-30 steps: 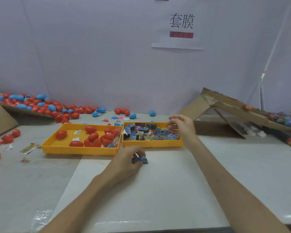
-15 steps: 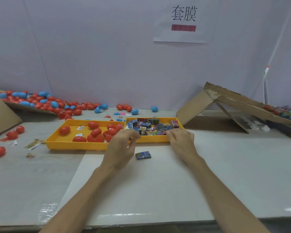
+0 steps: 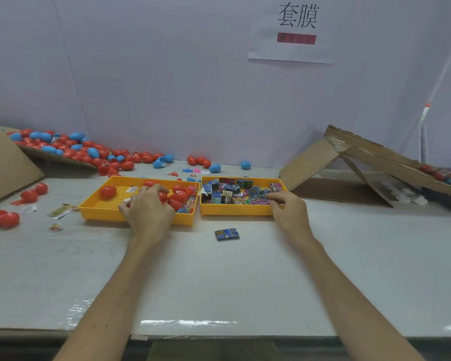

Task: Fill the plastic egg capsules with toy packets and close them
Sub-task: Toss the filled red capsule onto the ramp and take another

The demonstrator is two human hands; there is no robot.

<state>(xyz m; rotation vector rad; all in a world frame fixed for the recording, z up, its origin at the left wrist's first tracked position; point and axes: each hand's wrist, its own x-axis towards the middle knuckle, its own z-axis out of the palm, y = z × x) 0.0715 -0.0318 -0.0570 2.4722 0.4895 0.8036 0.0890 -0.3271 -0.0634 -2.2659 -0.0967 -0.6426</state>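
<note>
Capsules [image 3: 180,196], toy packets [image 3: 232,195] are being fingered by L hand [image 3: 147,213], R hand [image 3: 289,213], grips unclear; nudged ones may be sent rolling.

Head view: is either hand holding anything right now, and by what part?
Cannot tell. The left hand curls its fingers over red capsules in the left tray, the right hand over the packet tray; the hands hide any grip.

A pale lilac wall [image 3: 167,74] of flat panels backs a grey-white table [image 3: 375,256]. On the wall hangs a paper sign [image 3: 294,50] with two black characters and a red bar. Cardboard [image 3: 0,162] leans at the left and a cardboard ramp [image 3: 362,157] slopes at the right. The light is soft and even.
</note>
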